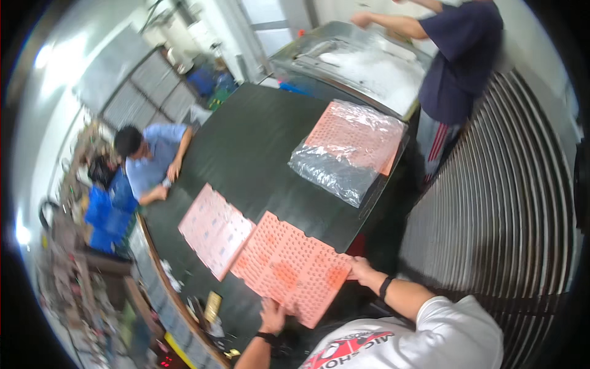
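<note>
workshop floor | dark worktable (258,141) | pink perforated trays (215,227) | metal machine (362,61) | cluttered shelves (80,270)

Left hand (271,315), right hand (362,269) grip pink perforated tray (289,265) over dark table (258,141).

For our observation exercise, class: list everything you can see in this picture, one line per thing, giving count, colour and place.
Held tray: one, pink, perforated, at the near table edge, gripped by both hands.
Flat tray: one, pink, lying on the table left of the held tray.
Bagged trays: one stack, pink, in clear plastic, far right of the table.
Table: one, black, centre.
Metal bin: one, grey, beyond the table, holding something white.
Seated person: one, blue shirt, left side of the table.
Standing person: one, dark shirt, top right, at the bin.
Crates: blue, left, behind the seated person.
Left hand: on the held tray's near edge.
Right hand: on the held tray's right edge.
</note>
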Demonstrator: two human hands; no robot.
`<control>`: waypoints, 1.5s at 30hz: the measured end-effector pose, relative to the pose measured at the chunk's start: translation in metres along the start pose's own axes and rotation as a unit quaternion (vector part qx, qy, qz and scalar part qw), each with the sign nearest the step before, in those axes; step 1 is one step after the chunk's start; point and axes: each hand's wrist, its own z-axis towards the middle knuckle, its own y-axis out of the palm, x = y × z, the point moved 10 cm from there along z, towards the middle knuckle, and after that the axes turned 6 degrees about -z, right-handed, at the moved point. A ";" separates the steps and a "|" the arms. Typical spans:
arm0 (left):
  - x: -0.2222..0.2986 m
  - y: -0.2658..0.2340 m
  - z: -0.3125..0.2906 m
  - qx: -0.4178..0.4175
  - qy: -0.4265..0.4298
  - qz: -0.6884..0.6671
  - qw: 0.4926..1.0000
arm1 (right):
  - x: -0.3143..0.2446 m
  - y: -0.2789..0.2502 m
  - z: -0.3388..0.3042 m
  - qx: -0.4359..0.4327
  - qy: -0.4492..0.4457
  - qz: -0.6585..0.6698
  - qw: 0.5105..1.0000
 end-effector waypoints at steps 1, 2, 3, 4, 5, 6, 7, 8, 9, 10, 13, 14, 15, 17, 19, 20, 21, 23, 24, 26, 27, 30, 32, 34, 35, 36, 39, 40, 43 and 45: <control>0.007 0.005 -0.001 -0.042 0.016 0.032 0.998 | -0.002 -0.010 0.008 0.030 -0.031 0.012 0.999; 0.022 0.007 -0.006 -0.084 0.026 0.058 0.994 | -0.014 -0.020 -0.006 0.074 -0.002 -0.030 0.997; 0.034 0.009 -0.006 -0.146 0.027 0.093 0.985 | -0.020 -0.029 -0.003 0.089 -0.009 -0.027 0.996; 0.057 0.019 -0.008 -0.206 0.028 0.118 0.971 | -0.032 -0.043 -0.001 0.103 -0.018 0.021 0.994; 0.066 0.024 -0.005 -0.206 0.028 0.127 0.970 | -0.041 -0.059 0.000 0.136 -0.020 0.051 0.989; 0.081 0.027 -0.002 -0.176 0.095 0.196 0.960 | -0.048 -0.072 -0.001 0.168 -0.020 0.078 0.983; 0.101 0.033 -0.002 -0.146 0.161 0.260 0.941 | -0.049 -0.077 -0.001 0.167 -0.019 0.081 0.982; 0.110 0.039 0.003 -0.147 0.160 0.261 0.941 | -0.051 -0.077 0.001 0.142 -0.050 0.164 0.975; 0.127 0.047 0.007 -0.139 0.203 0.274 0.930 | -0.053 -0.076 0.002 0.115 -0.081 0.243 0.960; 0.150 0.054 0.010 -0.136 0.252 0.288 0.914 | -0.025 -0.067 0.017 0.036 -0.048 0.293 0.954; 0.171 0.061 0.001 -0.136 0.302 0.319 0.888 | 0.009 -0.049 -0.008 0.041 0.010 0.256 0.966; 0.180 0.061 -0.003 -0.145 0.330 0.338 0.870 | 0.004 -0.052 -0.009 0.064 0.004 0.252 0.966; 0.179 0.047 -0.008 -0.118 0.346 0.324 0.873 | -0.005 -0.060 -0.004 0.105 -0.016 0.291 0.951; 0.162 -0.001 -0.005 -0.055 0.295 0.309 0.902 | -0.027 -0.077 0.017 0.082 -0.051 0.315 0.944; 0.096 -0.062 -0.002 0.038 0.170 0.283 0.943 | -0.065 -0.099 0.033 0.079 -0.134 0.291 0.944; 0.066 -0.100 -0.017 0.134 0.142 0.275 0.941 | -0.089 -0.110 0.037 0.097 -0.182 0.240 0.949; 0.008 -0.135 -0.034 0.227 0.093 0.228 0.942 | -0.105 -0.110 0.039 0.091 -0.181 0.237 0.950; -0.057 -0.184 -0.079 0.308 -0.061 0.140 0.939 | -0.141 -0.128 0.038 0.145 -0.212 0.178 0.950; -0.085 -0.205 -0.107 0.317 -0.139 0.153 0.926 | -0.152 -0.130 0.046 0.138 -0.213 0.170 0.952; -0.118 -0.241 -0.154 0.301 -0.188 0.120 0.927 | -0.170 -0.144 0.067 0.150 -0.249 0.208 0.934; -0.142 -0.256 -0.180 0.283 -0.231 0.092 0.926 | -0.172 -0.153 0.084 0.178 -0.238 0.207 0.932; -0.142 -0.313 -0.246 0.454 -0.090 0.126 0.878 | -0.201 -0.162 0.101 0.226 -0.281 0.152 0.920; -0.113 -0.332 -0.231 0.428 -0.129 0.057 0.893 | -0.224 -0.203 0.102 0.350 -0.299 -0.043 0.886; -0.098 -0.339 -0.237 0.463 -0.082 0.021 0.882 | -0.243 -0.193 0.089 0.391 -0.224 -0.181 0.874; -0.057 -0.322 -0.208 0.415 -0.097 -0.038 0.904 | -0.250 -0.204 0.082 0.412 -0.209 -0.211 0.861; -0.083 -0.321 -0.214 0.455 -0.136 0.069 0.877 | -0.252 -0.194 0.078 0.419 -0.199 -0.234 0.855; -0.038 -0.258 -0.125 0.312 -0.088 0.062 0.944 | -0.276 -0.126 0.029 0.436 -0.304 -0.368 0.763; -0.044 -0.233 -0.099 0.275 -0.073 0.085 0.955 | -0.271 -0.086 0.017 0.433 -0.290 -0.423 0.741; -0.020 -0.184 -0.026 0.128 -0.105 0.109 0.980 | -0.266 0.031 -0.006 0.283 -0.464 -0.474 0.693; -0.023 -0.182 0.011 0.145 -0.081 0.102 0.981 | -0.248 0.141 -0.024 0.106 -0.504 -0.501 0.695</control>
